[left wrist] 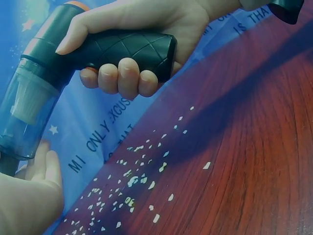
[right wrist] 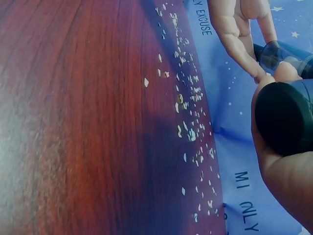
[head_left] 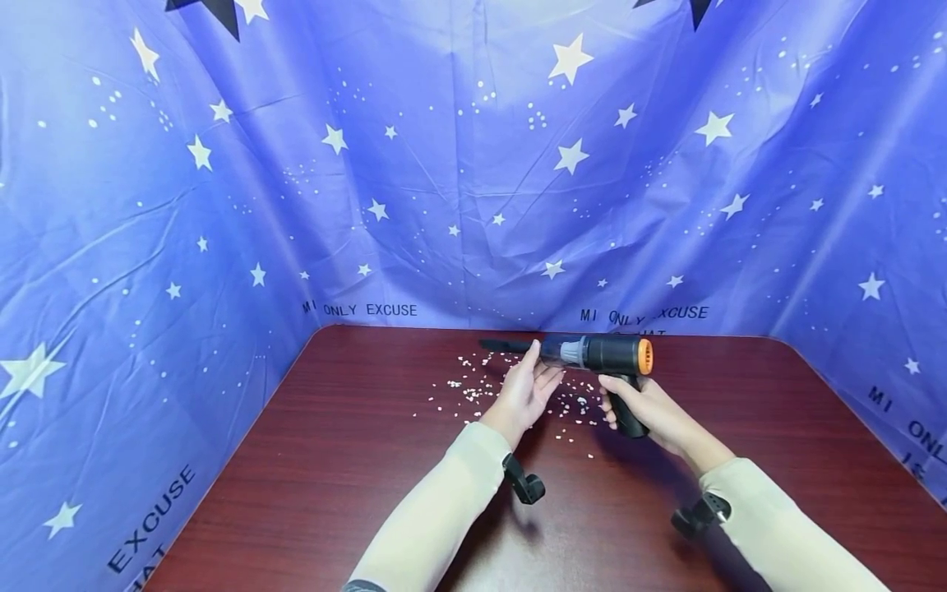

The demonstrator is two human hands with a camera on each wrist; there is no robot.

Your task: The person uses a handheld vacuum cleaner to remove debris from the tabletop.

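Observation:
A black handheld vacuum cleaner (head_left: 610, 353) with an orange rear ring, a clear dust cup and a dark narrow nozzle (head_left: 503, 346) is held level above the table. My right hand (head_left: 658, 411) grips its quilted handle (left wrist: 134, 51), the fingers wrapped round it. With my left hand (head_left: 521, 395) I hold the front near the clear cup, thumb on the near side and fingers beneath. Below both hands, small white scraps (head_left: 473, 393) lie scattered over the table, also plain in the right wrist view as pale scraps (right wrist: 190, 133).
The dark red wooden table (head_left: 311, 485) has its far edge just behind the vacuum. Blue star-printed cloth (head_left: 444, 164) hangs behind and at both sides. A black wrist mount (head_left: 525, 481) sits on the left sleeve, another mount (head_left: 699, 514) on the right.

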